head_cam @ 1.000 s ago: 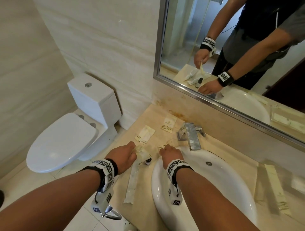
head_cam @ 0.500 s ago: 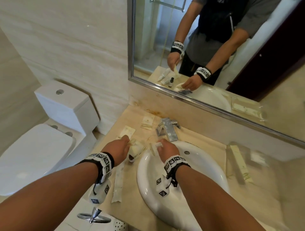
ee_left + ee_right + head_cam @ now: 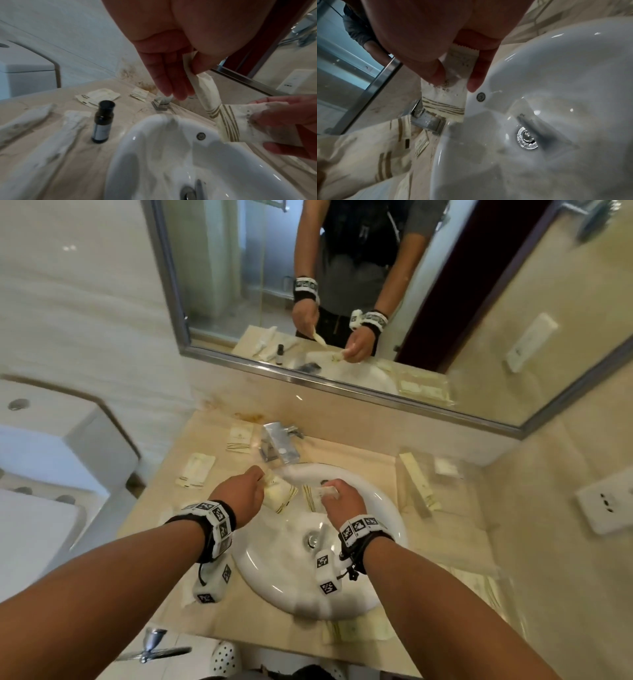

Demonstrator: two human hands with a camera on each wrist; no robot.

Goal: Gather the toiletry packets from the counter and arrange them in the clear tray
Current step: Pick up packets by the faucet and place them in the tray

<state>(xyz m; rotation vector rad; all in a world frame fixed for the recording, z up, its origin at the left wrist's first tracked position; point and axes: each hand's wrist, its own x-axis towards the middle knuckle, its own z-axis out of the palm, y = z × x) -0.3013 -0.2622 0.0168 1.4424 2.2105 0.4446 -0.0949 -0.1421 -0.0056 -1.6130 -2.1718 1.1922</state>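
Packets in both hands over sink. Left hand pinches cream packet; right hand pinches striped packet. Should keep pinch tight, carry right to clear tray, lay flat.

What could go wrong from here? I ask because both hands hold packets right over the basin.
1. The left hand and right hand each pinch a striped packet over the white sink; a slip would likely drop one by the drain.
2. The small dark bottle stands upright near the sink's edge; a reach for the packets behind it could topple it.
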